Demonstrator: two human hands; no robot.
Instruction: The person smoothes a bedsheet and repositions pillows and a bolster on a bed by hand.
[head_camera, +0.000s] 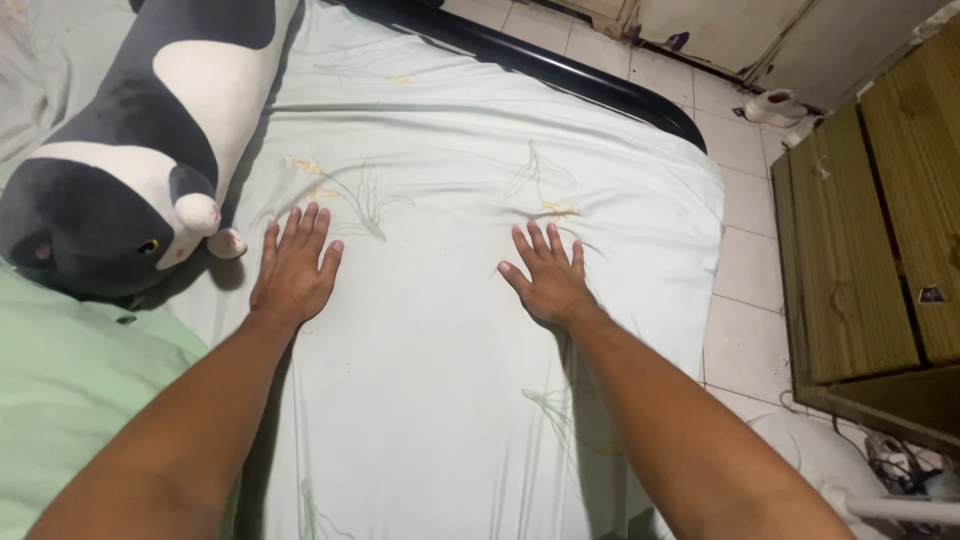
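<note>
Both hands lie flat, palms down, on a pale bed sheet (450, 400) with a faint leaf and flower print that fills the middle of the frame. The left hand (293, 270), left of centre, has its fingers spread wide and holds nothing; its fingertips point toward the top of the frame. The right hand (548, 277), just right of centre, is likewise spread open and empty, pressed onto the sheet, well apart from the left. In the upper left lies a long grey and white plush cat (150, 150), its paw just beside the left hand's fingers but not touching them. A light green pillow (60, 400) sits at the lower left under the left forearm. A black bed frame (560, 75) runs along the sheet's far edge at the top. At the right edge stands a wooden chest of drawers (870, 230) on a white tiled floor (745, 260); its drawers are shut, so their contents cannot be seen.
</note>
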